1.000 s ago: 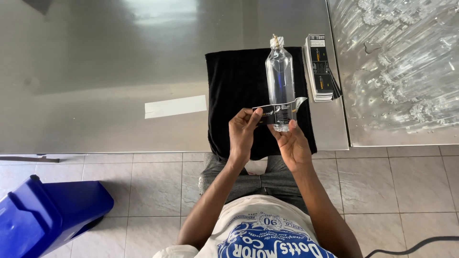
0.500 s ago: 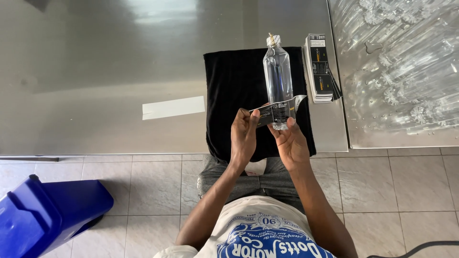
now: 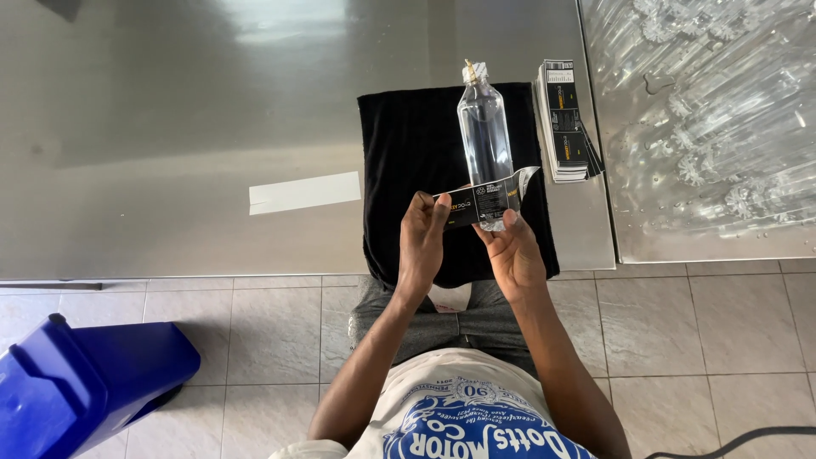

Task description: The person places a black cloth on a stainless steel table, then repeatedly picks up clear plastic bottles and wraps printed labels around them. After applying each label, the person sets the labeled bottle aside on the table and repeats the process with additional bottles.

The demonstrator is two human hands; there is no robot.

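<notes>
Presently we record the left hand (image 3: pixel 422 246) pinching one end of a black label (image 3: pixel 486 202) and the right hand (image 3: pixel 512 253) gripping the other, stretched across the lower part of a clear bottle (image 3: pixel 484 136). That bottle lies on a black cloth (image 3: pixel 408 161) at the desk's (image 3: pixel 170 127) near edge; stacked labels (image 3: pixel 565 119) lie beside it.

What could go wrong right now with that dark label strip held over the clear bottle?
1. The dark label strip spans between the left hand and right hand at a slant to the clear glass bottle, so it may go on crooked.
2. The bottle lies on its side on the black cloth and might roll.
3. The stack of spare labels sits near the steel table's edge and might get knocked.
</notes>
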